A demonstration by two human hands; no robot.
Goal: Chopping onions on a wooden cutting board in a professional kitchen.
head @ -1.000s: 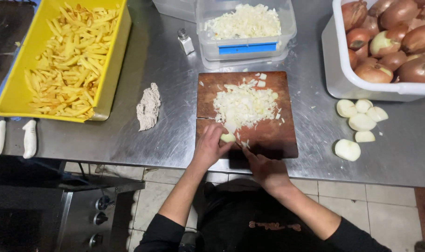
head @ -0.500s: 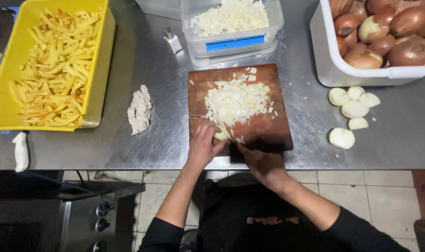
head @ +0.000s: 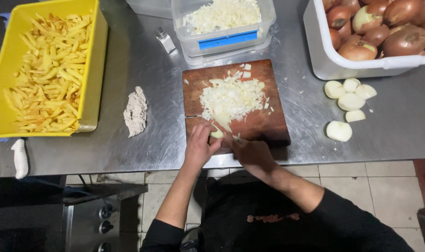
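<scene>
At the cutting board's (head: pixel 233 100) near edge, left hand (head: pixel 199 148) pins an onion piece (head: pixel 217 134); right hand (head: pixel 252 154) clamps a barely visible knife, whose blade could nick the close fingertips.

Both forearms reach forward and angle inward, bare from the dark pushed-up sleeves at the elbows. The left hand (head: pixel 199 145) is curled, fingers bent down and thumb pointing inward. The right hand (head: pixel 252 152) is closed in a fist-like grip, close beside the left

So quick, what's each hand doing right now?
Left hand: closed on an onion piece.
Right hand: curled shut, apparently gripping a knife, mostly hidden.
</scene>
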